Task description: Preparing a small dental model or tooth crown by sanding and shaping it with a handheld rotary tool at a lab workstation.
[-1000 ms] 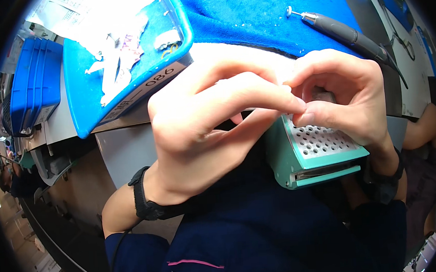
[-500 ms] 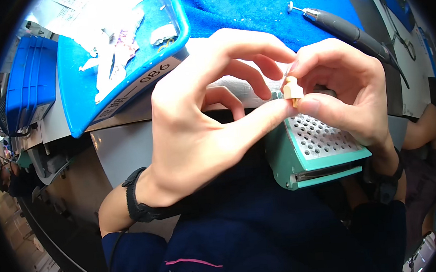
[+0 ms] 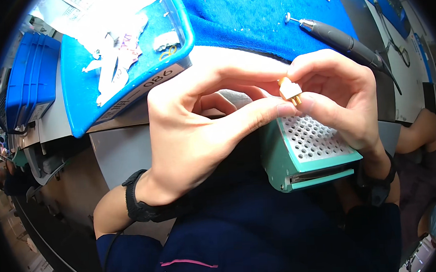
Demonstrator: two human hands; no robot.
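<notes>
Fingertips (image 3: 286,110) of the left hand (image 3: 190,130) and right hand (image 3: 344,94) pinch a cream piece (image 3: 289,89) with gold-coloured pins (image 3: 296,100). A green perforated box (image 3: 321,161) shows below.

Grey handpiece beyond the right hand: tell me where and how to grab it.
Take the grey handpiece by its thick barrel, probably from above: it lies lengthwise, top uncovered, with a thin disc-tipped shaft at one end and the cord at the other.

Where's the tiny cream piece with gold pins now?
In the head view, the piece is right of centre, pinched where the left hand and right hand meet, just above the green box in the picture.
</notes>
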